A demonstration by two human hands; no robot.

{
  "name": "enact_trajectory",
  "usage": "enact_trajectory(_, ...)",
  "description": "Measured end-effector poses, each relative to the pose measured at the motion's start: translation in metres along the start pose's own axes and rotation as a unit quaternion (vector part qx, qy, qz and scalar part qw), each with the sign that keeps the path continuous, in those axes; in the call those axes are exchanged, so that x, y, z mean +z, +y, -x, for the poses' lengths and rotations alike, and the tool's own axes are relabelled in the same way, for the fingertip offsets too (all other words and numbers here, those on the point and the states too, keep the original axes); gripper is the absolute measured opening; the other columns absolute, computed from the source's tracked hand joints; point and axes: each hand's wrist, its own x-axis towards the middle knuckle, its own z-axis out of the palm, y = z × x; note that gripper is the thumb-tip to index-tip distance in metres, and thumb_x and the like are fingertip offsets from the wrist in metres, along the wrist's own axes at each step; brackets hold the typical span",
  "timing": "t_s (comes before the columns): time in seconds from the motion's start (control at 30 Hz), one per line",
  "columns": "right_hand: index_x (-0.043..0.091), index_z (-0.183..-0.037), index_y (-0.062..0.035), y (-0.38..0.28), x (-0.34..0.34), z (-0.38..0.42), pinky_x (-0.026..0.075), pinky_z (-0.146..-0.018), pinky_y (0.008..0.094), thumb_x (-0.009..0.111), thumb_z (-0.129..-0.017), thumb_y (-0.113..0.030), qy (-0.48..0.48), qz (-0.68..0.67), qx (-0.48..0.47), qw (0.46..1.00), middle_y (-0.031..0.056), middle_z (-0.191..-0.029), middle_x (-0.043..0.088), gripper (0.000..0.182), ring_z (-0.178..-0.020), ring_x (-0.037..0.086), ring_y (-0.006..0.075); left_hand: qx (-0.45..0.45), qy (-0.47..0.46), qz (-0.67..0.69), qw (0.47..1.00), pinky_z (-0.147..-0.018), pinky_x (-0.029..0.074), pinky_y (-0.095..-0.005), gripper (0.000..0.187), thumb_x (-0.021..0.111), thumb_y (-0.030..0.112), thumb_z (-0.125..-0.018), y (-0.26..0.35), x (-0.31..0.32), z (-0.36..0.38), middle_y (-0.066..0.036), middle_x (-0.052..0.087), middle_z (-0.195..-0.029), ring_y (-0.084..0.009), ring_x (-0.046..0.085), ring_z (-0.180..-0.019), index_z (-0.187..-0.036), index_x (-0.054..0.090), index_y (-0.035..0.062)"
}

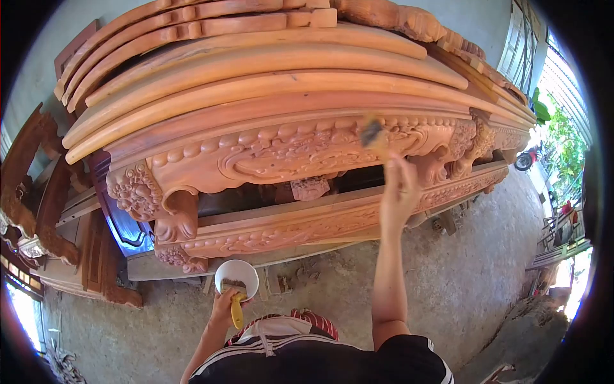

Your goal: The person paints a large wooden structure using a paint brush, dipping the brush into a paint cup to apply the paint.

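Observation:
My right hand (400,192) is raised in front of the carved wooden furniture piece (192,168), its fingers closed round the handle of a dark-bristled brush (372,136). The bristles, a little blurred, are over the beaded upper edge of the carved panel; whether they touch it I cannot tell. Low in front of the piece, my left hand (224,306) holds a white bucket (254,272) by its near side. A second brush with a yellow handle (236,312) leans in the bucket beside those fingers, its bristles inside.
Long curved wooden rails (268,86) lie stacked on top of the furniture. Dark carved wooden furniture (61,217) stands at the left. The piece rests above a concrete floor (358,288). A red motorbike (526,159) and plants are at the right, by the opening.

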Motion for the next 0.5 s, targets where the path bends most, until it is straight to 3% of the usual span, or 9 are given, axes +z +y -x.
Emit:
enact_trajectory(0.03,0.066,-0.101,-0.0106,-0.013,0.008,0.009,0.024,-0.108,0.0436,0.055,-0.091,-0.022,-0.07,-0.042,0.025,0.996,0.0046,-0.099,0.068,0.02,-0.098,0.061,0.0181,0.01,0.015,-0.001,1.0,-0.046,0.054,-0.0308,0.035,0.046,0.002,-0.082,0.003,0.0,0.001,-0.016,0.06,-0.094,-0.0314,0.066,-0.071,-0.117,0.041,0.0076)
enact_trajectory(0.07,0.066,-0.102,-0.0104,-0.012,0.022,0.021,0.024,-0.107,0.0459,0.054,-0.091,-0.021,-0.078,0.006,-0.068,0.995,0.0052,-0.098,0.068,0.019,-0.1,0.06,0.02,0.011,0.016,-0.004,1.0,-0.046,0.054,-0.0308,0.035,0.046,0.002,-0.082,0.005,-0.004,0.001,-0.016,0.06,-0.094,-0.0314,0.066,-0.071,-0.117,0.041,0.0076)
enact_trajectory(0.13,0.065,-0.102,-0.01,-0.023,0.028,0.038,0.023,-0.107,0.0468,0.054,-0.091,-0.018,-0.15,-0.015,-0.144,0.978,0.0062,-0.098,0.068,0.018,-0.102,0.06,0.0212,-0.025,-0.012,-0.005,1.0,-0.047,0.054,-0.0312,0.035,0.046,0.001,-0.083,0.007,-0.012,-0.002,-0.016,0.06,-0.092,-0.031,0.065,-0.069,-0.117,0.04,0.0073)
enact_trajectory(0.27,0.065,-0.102,-0.0096,-0.014,0.031,0.035,0.02,-0.108,0.0474,0.054,-0.09,-0.015,-0.053,-0.05,-0.118,0.99,0.0063,-0.096,0.068,0.017,-0.102,0.06,0.0218,-0.023,-0.012,0.025,0.999,-0.045,0.052,-0.0311,0.035,0.046,0.001,-0.082,0.014,-0.013,0.0,-0.017,0.06,-0.09,-0.0313,0.065,-0.067,-0.117,0.04,0.0063)
enact_trajectory(0.33,0.065,-0.103,-0.0087,-0.016,0.032,0.032,0.021,-0.107,0.049,0.055,-0.09,-0.014,0.05,-0.079,0.014,0.996,0.0061,-0.096,0.068,0.018,-0.1,0.06,0.0198,0.033,0.053,0.051,0.997,-0.042,0.049,-0.0305,0.033,0.046,0.001,-0.082,0.016,-0.005,0.007,-0.017,0.06,-0.091,-0.0314,0.065,-0.067,-0.115,0.041,0.0044)
enact_trajectory(0.4,0.065,-0.103,-0.0073,-0.024,0.039,0.042,0.021,-0.107,0.049,0.055,-0.09,-0.015,0.022,-0.081,0.055,0.995,0.0071,-0.095,0.068,0.018,-0.097,0.061,0.0174,0.014,0.04,0.036,0.998,-0.042,0.049,-0.0306,0.034,0.046,0.001,-0.082,0.018,-0.015,0.006,-0.017,0.059,-0.093,-0.0313,0.065,-0.068,-0.115,0.041,0.0053)
enact_trajectory(0.47,0.064,-0.104,-0.0067,-0.032,0.055,0.054,0.022,-0.107,0.0482,0.054,-0.09,-0.014,-0.042,-0.029,-0.095,0.994,0.008,-0.095,0.067,0.018,-0.094,0.062,0.0171,-0.006,0.028,0.018,0.999,-0.042,0.05,-0.0308,0.035,0.046,0.001,-0.082,0.016,-0.022,0.003,-0.017,0.059,-0.094,-0.0311,0.065,-0.069,-0.116,0.041,0.0062)
enact_trajectory(0.5,0.064,-0.104,-0.0079,-0.037,0.058,0.062,0.022,-0.107,0.0492,0.053,-0.09,-0.013,-0.076,-0.055,-0.068,0.993,0.0078,-0.095,0.067,0.018,-0.094,0.061,0.019,-0.002,0.022,0.018,1.0,-0.043,0.05,-0.0307,0.036,0.046,0.0,-0.082,0.013,-0.026,0.002,-0.017,0.058,-0.095,-0.0309,0.065,-0.07,-0.117,0.04,0.0077)
